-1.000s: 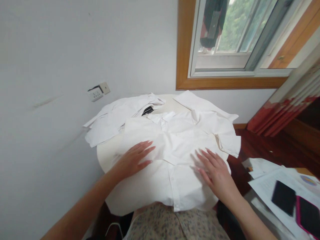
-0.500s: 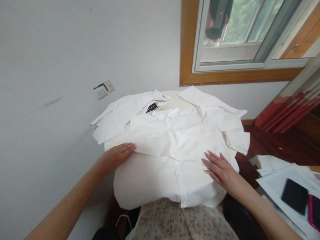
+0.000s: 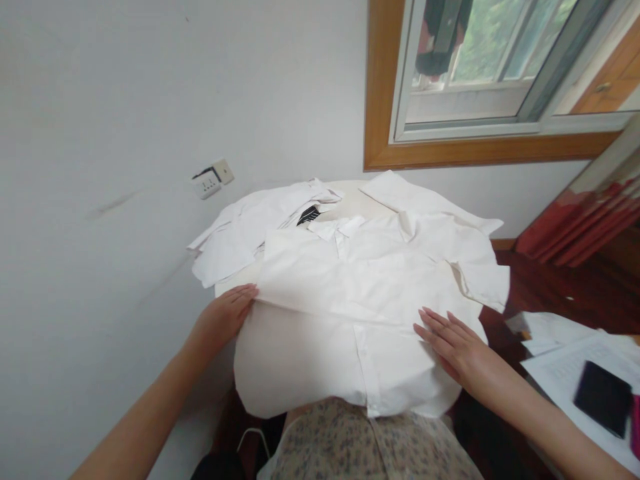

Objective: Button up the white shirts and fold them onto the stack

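A white button-up shirt lies spread over a round cream-coloured table, its collar towards the far side. A fold runs across the middle of the shirt. My left hand rests at the left end of that fold, fingers stretched out and close together; its thumb is hidden. On the right part of the shirt lies my right hand, palm down with its fingers stretched out and slightly apart. One sleeve hangs at the table's right edge.
Folded white cloth is heaped at the back left of the table, beside a small black striped patch. Papers and a dark flat object lie at lower right. A wall socket and a window are behind.
My hands have moved apart, the left one outward to the left and the right one slightly to the right. Wrinkles across the shirt's middle have flattened, and the fold line is straighter.
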`<state>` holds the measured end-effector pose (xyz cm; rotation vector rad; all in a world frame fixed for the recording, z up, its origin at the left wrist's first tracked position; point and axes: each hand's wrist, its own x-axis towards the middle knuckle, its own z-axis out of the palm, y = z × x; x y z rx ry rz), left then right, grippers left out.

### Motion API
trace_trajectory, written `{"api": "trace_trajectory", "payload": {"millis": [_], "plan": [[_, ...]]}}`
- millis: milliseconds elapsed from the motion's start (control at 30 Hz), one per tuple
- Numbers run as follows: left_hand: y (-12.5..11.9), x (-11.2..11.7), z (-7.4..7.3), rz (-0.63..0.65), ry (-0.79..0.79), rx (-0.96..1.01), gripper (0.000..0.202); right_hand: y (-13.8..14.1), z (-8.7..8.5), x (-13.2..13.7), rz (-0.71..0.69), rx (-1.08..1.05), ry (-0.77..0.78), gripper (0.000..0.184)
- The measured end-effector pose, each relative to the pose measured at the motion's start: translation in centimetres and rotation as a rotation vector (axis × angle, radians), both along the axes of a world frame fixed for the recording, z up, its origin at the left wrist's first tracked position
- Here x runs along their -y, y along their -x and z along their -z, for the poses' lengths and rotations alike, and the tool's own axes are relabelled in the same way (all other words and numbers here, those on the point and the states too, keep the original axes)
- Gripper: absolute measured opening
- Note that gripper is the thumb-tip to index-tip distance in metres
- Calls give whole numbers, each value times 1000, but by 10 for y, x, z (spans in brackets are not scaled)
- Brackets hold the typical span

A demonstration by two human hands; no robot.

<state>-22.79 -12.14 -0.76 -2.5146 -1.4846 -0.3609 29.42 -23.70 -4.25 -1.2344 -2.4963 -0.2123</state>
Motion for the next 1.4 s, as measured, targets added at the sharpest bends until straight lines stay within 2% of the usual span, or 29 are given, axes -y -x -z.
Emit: {"api": "trace_trajectory", "payload": {"millis": [67, 167, 233, 300, 367, 433, 533, 633, 767, 1033, 1233, 1400], "plan": [[-3, 4, -4, -18, 3, -22, 40, 1, -4, 2, 4, -22, -4, 44], [-18, 9, -22, -29, -53, -76, 37, 6, -20, 3, 22, -37, 26, 36], [-38, 10, -36, 6, -98, -47, 37, 14, -32, -1, 45, -33, 51, 34], [-65, 7, -44, 78, -78, 21, 40, 28, -41, -10, 70, -30, 58, 34], [-95, 2, -43, 197, 1, 73, 43, 46, -45, -21, 83, -32, 62, 36], [-120, -6, -33, 273, 92, 75, 46, 63, -42, -31, 95, -32, 68, 39], [-136, -17, -14, 321, 184, 15, 46, 79, -31, -38, 134, -22, 70, 43], [-128, -26, -5, 317, 227, -27, 50, 80, -22, -38, 137, -18, 74, 46], [-103, -43, -4, 206, 240, -77, 61, 75, -16, -36, 122, -26, 64, 49], [-70, -90, 10, 6, 107, -127, 67, 75, -14, -37, 125, 1, 69, 51], [-55, -120, 13, -36, 50, -160, 69, 71, -17, -37, 95, -4, 85, 49], [-52, -127, 12, -70, 29, -128, 62, 70, -17, -37, 101, -22, 105, 49]]}}
